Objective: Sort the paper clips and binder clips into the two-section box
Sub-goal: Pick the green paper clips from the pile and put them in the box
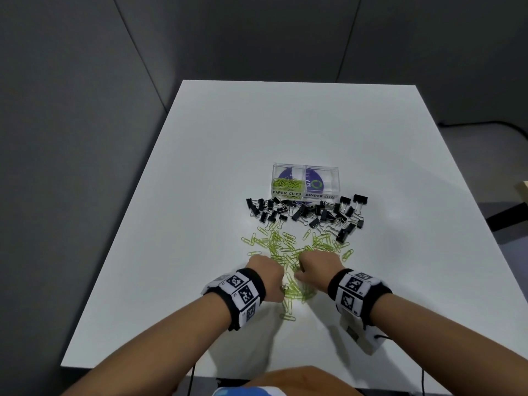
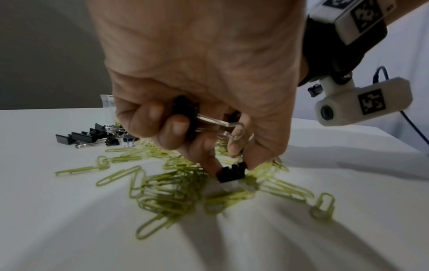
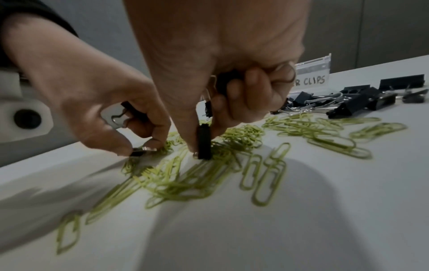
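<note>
Both hands work the green paper clips (image 1: 288, 252) near the table's (image 1: 171, 195) front edge, left hand (image 1: 267, 274) and right hand (image 1: 320, 265) each pinching a binder clip (image 2: 232, 173) out with more curled in the palm, headed for the box (image 1: 305, 181) mid-table.
</note>
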Tool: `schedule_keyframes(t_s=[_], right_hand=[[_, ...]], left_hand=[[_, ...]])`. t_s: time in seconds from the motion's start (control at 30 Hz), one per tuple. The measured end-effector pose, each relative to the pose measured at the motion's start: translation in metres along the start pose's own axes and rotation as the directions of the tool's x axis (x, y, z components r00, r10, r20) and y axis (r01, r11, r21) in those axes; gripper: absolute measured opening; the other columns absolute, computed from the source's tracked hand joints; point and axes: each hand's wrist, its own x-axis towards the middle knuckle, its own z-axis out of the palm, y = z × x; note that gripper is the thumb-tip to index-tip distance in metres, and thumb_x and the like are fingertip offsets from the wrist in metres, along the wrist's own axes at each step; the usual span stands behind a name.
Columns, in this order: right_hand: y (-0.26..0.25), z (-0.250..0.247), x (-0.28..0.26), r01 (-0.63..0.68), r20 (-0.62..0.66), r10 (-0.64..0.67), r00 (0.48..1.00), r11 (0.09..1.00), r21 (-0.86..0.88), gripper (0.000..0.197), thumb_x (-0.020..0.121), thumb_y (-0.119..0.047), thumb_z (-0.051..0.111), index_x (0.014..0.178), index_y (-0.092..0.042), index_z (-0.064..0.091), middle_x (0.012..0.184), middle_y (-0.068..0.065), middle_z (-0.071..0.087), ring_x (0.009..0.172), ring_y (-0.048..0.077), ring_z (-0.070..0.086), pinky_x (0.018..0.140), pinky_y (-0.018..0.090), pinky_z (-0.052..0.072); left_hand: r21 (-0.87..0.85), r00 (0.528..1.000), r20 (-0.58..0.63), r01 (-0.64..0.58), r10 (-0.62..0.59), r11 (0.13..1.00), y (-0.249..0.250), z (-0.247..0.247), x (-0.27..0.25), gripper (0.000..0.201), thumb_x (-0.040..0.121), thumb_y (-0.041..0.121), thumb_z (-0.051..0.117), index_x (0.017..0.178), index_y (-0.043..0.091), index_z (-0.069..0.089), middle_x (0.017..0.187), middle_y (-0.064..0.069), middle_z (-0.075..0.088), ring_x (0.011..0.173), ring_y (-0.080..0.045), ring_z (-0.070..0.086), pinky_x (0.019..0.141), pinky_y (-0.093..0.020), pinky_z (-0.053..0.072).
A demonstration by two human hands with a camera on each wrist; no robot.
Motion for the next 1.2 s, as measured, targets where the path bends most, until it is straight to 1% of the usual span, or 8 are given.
schedule_keyframes(t_s=[0.2, 0.33, 0.5, 0.63, 0.73, 0.87, 1.03, 1.2], right_hand=[[0.016, -0.019, 0.005, -0.028, -0.008, 0.031, 0.999, 0.973, 0.228, 0.021, 0.096, -0.032, 0.040, 0.083, -0.016, 0.045, 0.069, -0.005, 0.047, 0.058, 0.009, 0.042, 0.051, 0.017, 0.034], [0.043, -0.041, 0.027, -0.167, 0.010, 0.177, 0.984, 0.911, 0.377, 0.021, 0.094, -0.023, 0.042, 0.075, -0.015, 0.041, 0.071, 0.001, 0.046, 0.058, 0.013, 0.038, 0.052, 0.024, 0.030], [0.069, -0.058, 0.053, -0.300, 0.073, 0.326, 0.943, 0.730, 0.614, 0.021, 0.089, -0.014, 0.051, 0.072, -0.012, 0.040, 0.067, 0.002, 0.045, 0.053, 0.014, 0.041, 0.049, 0.022, 0.036], [0.065, -0.069, 0.069, -0.224, -0.005, 0.312, 0.950, 0.691, 0.688, 0.021, 0.088, -0.011, 0.054, 0.070, -0.013, 0.044, 0.066, 0.000, 0.048, 0.052, 0.011, 0.044, 0.047, 0.018, 0.035], [0.055, -0.073, 0.076, -0.107, -0.104, 0.225, 0.969, 0.757, 0.644, 0.004, 0.090, -0.013, 0.053, 0.088, -0.010, 0.054, 0.083, 0.001, 0.054, 0.069, 0.014, 0.051, 0.058, 0.020, 0.040], [0.044, -0.069, 0.079, 0.113, -0.232, -0.040, 0.972, 0.943, 0.313, 0.016, 0.093, -0.008, 0.048, 0.104, -0.005, 0.059, 0.107, 0.011, 0.059, 0.096, 0.023, 0.055, 0.081, 0.021, 0.041], [0.035, -0.061, 0.083, 0.245, -0.306, -0.192, 0.932, 0.959, 0.145, 0.031, 0.089, -0.001, 0.053, 0.120, -0.003, 0.055, 0.122, 0.016, 0.053, 0.109, 0.028, 0.052, 0.091, 0.020, 0.039], [0.038, -0.053, 0.086, 0.268, -0.284, -0.259, 0.923, 0.963, -0.006, 0.045, 0.081, 0.006, 0.062, 0.124, 0.001, 0.051, 0.134, 0.023, 0.049, 0.122, 0.035, 0.048, 0.105, 0.033, 0.038]], left_hand=[[-0.191, 0.990, -0.098, 0.081, -0.101, 0.978, -0.038, -0.009, 0.009, 0.036, 0.091, 0.040, 0.030, 0.065, 0.017, 0.037, 0.055, 0.005, 0.030, 0.050, -0.012, 0.029, 0.050, -0.020, 0.033], [-0.355, 0.955, -0.112, 0.220, -0.275, 0.909, -0.069, -0.023, 0.027, 0.042, 0.096, 0.034, 0.022, 0.058, 0.019, 0.027, 0.057, 0.003, 0.028, 0.050, -0.012, 0.025, 0.048, -0.021, 0.027], [-0.498, 0.920, -0.119, 0.271, -0.374, 0.824, -0.104, -0.040, 0.056, 0.045, 0.100, 0.036, 0.028, 0.071, 0.010, 0.050, 0.059, 0.002, 0.041, 0.052, -0.014, 0.039, 0.066, -0.030, 0.046], [-0.513, 0.894, -0.174, 0.276, -0.413, 0.813, -0.116, -0.059, 0.075, 0.043, 0.100, 0.034, 0.036, 0.089, 0.001, 0.061, 0.084, -0.013, 0.062, 0.078, -0.028, 0.058, 0.075, -0.034, 0.049], [-0.572, 0.871, -0.221, 0.249, -0.439, 0.782, -0.118, -0.064, 0.087, 0.041, 0.098, 0.035, 0.040, 0.100, 0.000, 0.061, 0.096, -0.015, 0.065, 0.092, -0.031, 0.062, 0.079, -0.036, 0.048], [-0.678, 0.848, -0.239, 0.203, -0.472, 0.707, -0.117, -0.059, 0.097, 0.036, 0.096, 0.035, 0.048, 0.111, 0.004, 0.057, 0.110, -0.015, 0.064, 0.099, -0.030, 0.060, 0.085, -0.038, 0.049], [-0.797, 0.815, -0.242, 0.142, -0.526, 0.587, -0.117, -0.053, 0.103, 0.032, 0.091, 0.031, 0.057, 0.113, 0.008, 0.059, 0.113, -0.013, 0.063, 0.101, -0.026, 0.060, 0.088, -0.036, 0.048], [-0.709, 0.826, -0.313, 0.125, -0.469, 0.694, -0.118, -0.049, 0.096, 0.038, 0.092, 0.031, 0.055, 0.127, 0.017, 0.052, 0.130, -0.006, 0.049, 0.111, -0.022, 0.056, 0.091, -0.034, 0.046]])
